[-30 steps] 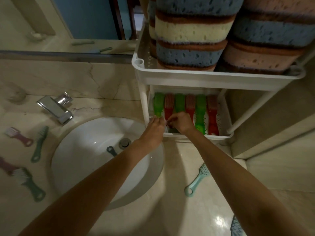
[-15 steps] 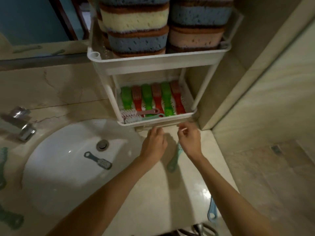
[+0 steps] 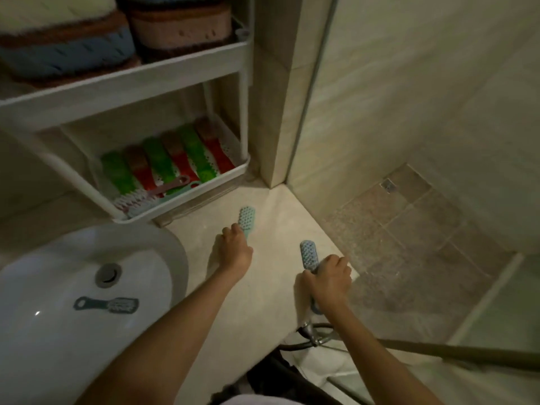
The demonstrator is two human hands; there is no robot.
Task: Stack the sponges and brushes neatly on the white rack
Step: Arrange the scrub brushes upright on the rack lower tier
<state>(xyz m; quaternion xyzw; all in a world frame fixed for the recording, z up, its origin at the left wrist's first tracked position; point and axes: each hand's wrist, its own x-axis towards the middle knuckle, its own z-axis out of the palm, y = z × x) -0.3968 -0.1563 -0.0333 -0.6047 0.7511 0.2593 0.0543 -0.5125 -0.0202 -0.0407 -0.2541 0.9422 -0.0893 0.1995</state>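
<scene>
The white rack (image 3: 181, 197) stands at the counter's back. Its lower tray holds a row of green and red brushes (image 3: 163, 162), with two small brushes (image 3: 157, 192) lying across the front. Stacked sponges (image 3: 70, 51) fill the upper shelf. On the counter in front, my left hand (image 3: 233, 252) grips the handle of a teal brush (image 3: 247, 219), bristle head pointing toward the rack. My right hand (image 3: 328, 283) grips the handle of a light blue brush (image 3: 308, 254) near the counter's right edge.
A white sink basin (image 3: 163, 258) lies at the left with a dark blue-grey brush (image 3: 108, 304) inside and a drain (image 3: 107, 274). The counter (image 3: 263, 302) ends at the right over a tiled shower floor (image 3: 409, 235). A hose fitting (image 3: 312, 336) hangs below the counter edge.
Both hands left the rack's lower tray and came down to the counter. Each hand has taken hold of a brush there. The view swung right and down.
</scene>
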